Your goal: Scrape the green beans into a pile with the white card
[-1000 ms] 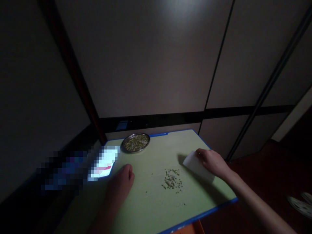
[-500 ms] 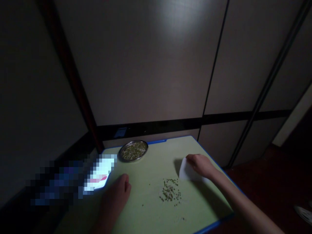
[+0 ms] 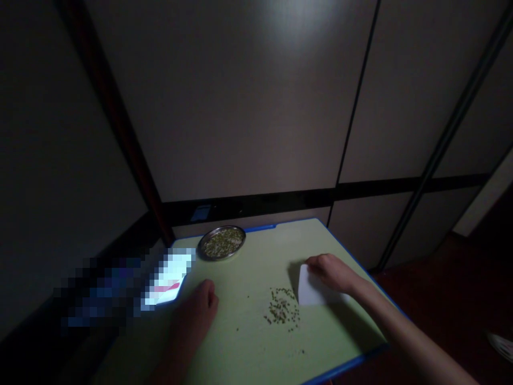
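My right hand (image 3: 328, 271) grips the top edge of a thin white card (image 3: 315, 290), fingers closed on it. The card stands tilted on the pale green tabletop (image 3: 248, 267), its left edge close beside a loose pile of small green beans or seeds (image 3: 282, 307) mixed with paler bits. On the left side of the table rests my left hand (image 3: 200, 305), curled into a loose fist; no object shows in it. Farther back sits a round metal plate (image 3: 222, 243), its bottom covered with similar green and pale bits.
A bright, pixelated screen (image 3: 170, 278) lies at the table's left edge. Behind the table stand large cabinet panels (image 3: 248, 107) with a dark horizontal strip (image 3: 272, 202). Blue edging (image 3: 348, 368) borders the tabletop. Part of a shoe (image 3: 500, 345) shows on the dark floor at right.
The white card has come slightly nearer to me and closer to the pile's right edge, and more of its face shows. My left hand stays in place. The view has shifted slightly.
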Motion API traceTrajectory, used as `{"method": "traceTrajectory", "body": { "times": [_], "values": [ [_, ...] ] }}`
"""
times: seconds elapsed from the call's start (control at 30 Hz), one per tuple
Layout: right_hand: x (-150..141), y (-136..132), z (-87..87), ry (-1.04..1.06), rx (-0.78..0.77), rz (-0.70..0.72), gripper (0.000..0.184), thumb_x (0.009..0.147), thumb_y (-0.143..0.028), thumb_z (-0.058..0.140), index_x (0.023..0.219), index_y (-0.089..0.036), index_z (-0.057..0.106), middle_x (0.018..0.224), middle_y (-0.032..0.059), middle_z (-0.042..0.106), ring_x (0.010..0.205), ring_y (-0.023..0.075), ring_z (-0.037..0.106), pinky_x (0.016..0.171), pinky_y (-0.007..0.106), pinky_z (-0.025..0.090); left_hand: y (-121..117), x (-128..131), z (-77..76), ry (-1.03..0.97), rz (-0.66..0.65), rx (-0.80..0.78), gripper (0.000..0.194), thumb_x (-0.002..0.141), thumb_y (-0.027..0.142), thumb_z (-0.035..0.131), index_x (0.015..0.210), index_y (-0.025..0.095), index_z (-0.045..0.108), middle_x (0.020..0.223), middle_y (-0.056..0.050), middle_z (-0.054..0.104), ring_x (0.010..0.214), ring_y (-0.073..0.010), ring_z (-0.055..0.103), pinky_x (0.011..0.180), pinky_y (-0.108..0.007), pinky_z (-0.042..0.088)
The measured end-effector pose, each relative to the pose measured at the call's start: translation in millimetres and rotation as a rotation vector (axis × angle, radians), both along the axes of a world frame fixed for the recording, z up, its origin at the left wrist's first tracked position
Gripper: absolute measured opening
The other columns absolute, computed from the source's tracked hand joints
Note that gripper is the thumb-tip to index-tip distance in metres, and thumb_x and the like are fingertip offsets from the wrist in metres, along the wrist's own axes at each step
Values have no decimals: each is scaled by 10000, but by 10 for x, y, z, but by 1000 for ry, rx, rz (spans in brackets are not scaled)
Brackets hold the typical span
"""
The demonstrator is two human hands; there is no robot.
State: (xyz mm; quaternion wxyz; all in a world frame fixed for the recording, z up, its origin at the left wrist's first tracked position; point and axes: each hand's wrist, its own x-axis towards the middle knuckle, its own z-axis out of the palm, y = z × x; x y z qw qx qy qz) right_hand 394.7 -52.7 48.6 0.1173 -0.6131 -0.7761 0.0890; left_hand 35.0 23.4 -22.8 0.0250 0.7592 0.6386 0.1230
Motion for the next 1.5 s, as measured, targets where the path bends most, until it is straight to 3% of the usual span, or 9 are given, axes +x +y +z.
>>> {"method": "traceTrajectory", "body": {
  "times": [0.4,0.83,1.5],
  "values": [
    [-55,-295,-104,77,-31,24,236,896,-225,452,856,-181,680,832,84,725,795,196,651,694,264,388,3,-12,-45,-11,-34,68,66,871,248,383,812,240,410,754,13,578,636,-139,522,579,-261,258],
    [-245,-624,-87,100,-77,-14,270,889,-256,442,856,-178,698,836,89,724,807,204,636,712,269,384,-21,-7,-45,-12,-65,106,80,882,228,377,820,237,427,806,7,612,694,-138,540,596,-264,265],
    [-445,-636,-50,53,-86,117,258,895,-285,443,749,-208,642,692,22,661,605,127,472,609,249,300,-36,9,-36,6,-59,122,60,875,229,391,832,236,432,816,8,613,710,-142,546,595,-269,262]
  ]
}}
